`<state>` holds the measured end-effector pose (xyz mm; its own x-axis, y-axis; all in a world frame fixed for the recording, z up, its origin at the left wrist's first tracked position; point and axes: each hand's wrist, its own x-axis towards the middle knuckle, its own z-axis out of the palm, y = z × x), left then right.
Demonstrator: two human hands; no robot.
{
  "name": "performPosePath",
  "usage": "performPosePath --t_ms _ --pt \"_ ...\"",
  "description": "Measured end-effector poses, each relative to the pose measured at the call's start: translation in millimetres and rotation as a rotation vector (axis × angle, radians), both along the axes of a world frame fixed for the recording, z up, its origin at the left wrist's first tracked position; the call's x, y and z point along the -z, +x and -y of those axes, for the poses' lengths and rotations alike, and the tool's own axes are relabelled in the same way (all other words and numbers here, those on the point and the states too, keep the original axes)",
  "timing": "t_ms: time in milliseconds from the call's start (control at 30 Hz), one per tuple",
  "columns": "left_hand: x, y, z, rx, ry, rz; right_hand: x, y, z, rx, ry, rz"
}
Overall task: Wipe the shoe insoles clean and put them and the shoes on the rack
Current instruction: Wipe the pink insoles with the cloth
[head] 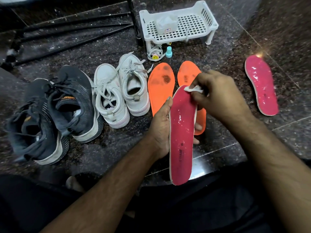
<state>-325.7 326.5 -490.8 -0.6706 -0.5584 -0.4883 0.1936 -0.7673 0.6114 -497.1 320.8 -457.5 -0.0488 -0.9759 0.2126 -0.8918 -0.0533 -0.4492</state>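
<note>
Wiping is the step in hand: the left hand (160,130) grips a pink insole (181,135) along its edge, fingers curled behind it, holding it up over the lap with the toe end pointing away. The right hand (217,98) pinches a small white wad (193,89) and presses it on the toe end of that insole. White flecks mark the middle of the insole, so I judge the wiping is only partly done.

A second pink insole (261,85) lies on the floor well to the right, also flecked. Two orange insoles (160,86) lie side by side on the floor beyond the hands, both with dark smudges. The white shoes (121,91) and dark shoes (55,111) stand to the left. The white rack (178,24) stands farther back, holding only a small white packet (166,24).

The next move likely calls for drawing the wad down towards the heel while the left hand keeps the insole steady.
</note>
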Motion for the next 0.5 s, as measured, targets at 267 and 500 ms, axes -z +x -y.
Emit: performPosePath --t_ms 267,500 --pt "-1 -3 1 -0.043 -0.003 0.001 -3 12 -12 -0.134 0.111 0.047" --pt "-5 -2 -1 0.005 -0.027 0.027 -16 -8 -12 0.067 -0.053 0.045"
